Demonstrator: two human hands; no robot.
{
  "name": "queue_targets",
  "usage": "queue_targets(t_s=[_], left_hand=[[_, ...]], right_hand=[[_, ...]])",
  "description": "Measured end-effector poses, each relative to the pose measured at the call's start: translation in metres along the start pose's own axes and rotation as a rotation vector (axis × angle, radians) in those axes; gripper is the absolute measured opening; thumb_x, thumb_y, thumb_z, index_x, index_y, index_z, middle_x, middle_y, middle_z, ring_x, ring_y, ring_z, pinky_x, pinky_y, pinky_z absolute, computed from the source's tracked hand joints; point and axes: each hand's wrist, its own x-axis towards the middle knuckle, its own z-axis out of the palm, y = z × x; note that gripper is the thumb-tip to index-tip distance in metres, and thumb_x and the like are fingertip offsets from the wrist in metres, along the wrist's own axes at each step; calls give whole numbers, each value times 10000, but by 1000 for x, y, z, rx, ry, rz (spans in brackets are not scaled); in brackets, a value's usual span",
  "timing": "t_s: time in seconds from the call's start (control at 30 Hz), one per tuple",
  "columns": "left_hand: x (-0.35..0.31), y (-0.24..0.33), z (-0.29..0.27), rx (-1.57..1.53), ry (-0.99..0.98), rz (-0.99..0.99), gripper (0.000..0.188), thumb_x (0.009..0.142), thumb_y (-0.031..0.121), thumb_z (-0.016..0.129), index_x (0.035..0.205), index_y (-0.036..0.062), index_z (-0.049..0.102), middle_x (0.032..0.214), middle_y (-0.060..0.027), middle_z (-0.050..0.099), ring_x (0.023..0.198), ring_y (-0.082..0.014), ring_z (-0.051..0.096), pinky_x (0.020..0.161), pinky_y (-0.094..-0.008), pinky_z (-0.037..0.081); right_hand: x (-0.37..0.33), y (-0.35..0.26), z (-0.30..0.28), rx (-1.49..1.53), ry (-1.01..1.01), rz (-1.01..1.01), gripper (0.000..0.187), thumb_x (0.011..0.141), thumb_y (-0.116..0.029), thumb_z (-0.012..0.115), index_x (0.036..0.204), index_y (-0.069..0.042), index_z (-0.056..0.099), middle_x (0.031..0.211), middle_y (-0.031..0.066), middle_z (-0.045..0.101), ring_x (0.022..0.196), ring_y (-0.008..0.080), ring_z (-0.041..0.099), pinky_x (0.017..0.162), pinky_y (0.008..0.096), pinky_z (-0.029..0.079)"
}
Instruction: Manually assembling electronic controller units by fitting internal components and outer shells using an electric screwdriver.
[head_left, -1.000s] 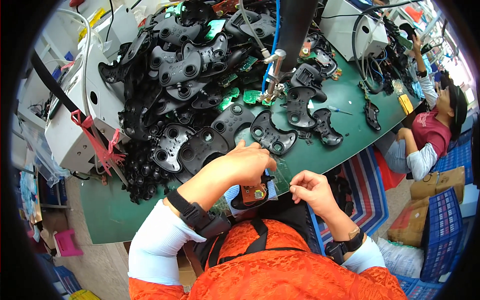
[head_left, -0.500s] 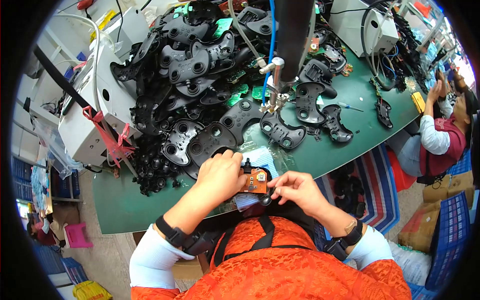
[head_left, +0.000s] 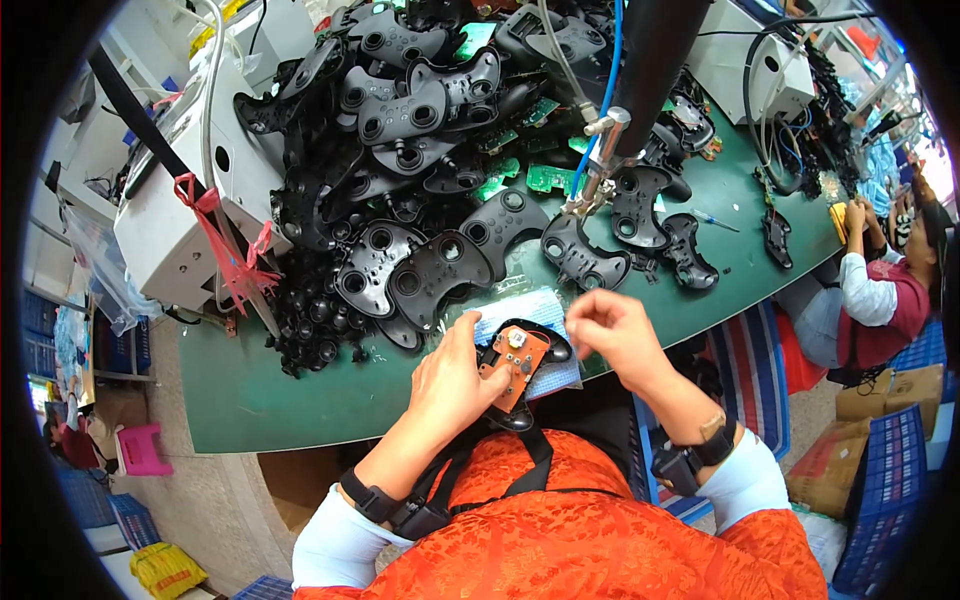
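My left hand (head_left: 455, 375) is closed round a black game controller half, its thumb on the orange circuit board (head_left: 517, 366) seated inside. The board carries a small white part near its far end. The controller's glossy black grip (head_left: 552, 340) shows beyond the board, tilted over the table's near edge. Just right of it, my right hand (head_left: 618, 335) is raised, its fingers curled to the thumb in a pinch. What it holds, if anything, is too small to make out. A blue-and-white cloth (head_left: 556, 378) lies under the controller.
A large heap of black controller shells (head_left: 410, 115) covers the far table, with green circuit boards (head_left: 552, 178) among them. Small black thumbstick caps (head_left: 310, 325) are piled at left. A metal-tipped tool on a stand (head_left: 600, 165) hangs ahead. A person (head_left: 890, 290) sits at right.
My right hand has lifted off the controller's right side and moved up and right. The controller in my left hand has turned, its board now more upright. The whole view has shifted slightly.
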Motion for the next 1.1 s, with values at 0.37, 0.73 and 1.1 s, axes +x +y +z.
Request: queue_targets(t_s=[0.37,0.73,1.1], left_hand=[[5,11,-1,-75,-146,-147,565,776,304,739,1223,42,513,1160,-220,642,1025,-408,665,854,-484,522],[-1,-6,18,-77,120,169,582,730,151,776,1273,81,578,1182,-177,482,1114,-357,508,961,-443,450],[2,-13,20,-183,102,146,464,743,180,773,1182,116,636,1040,-108,467,1015,-289,498,877,-419,398]], right_hand=[[-37,30,19,93,-48,231,94,922,-101,674,937,-10,655,772,25,660,658,108,661,551,243,532],[-17,17,25,-39,-75,257,112,917,-104,657,919,7,669,732,31,647,578,95,626,484,236,502],[-14,1,32,24,-46,464,122,928,-96,674,946,23,654,762,45,640,592,105,623,494,240,521]])
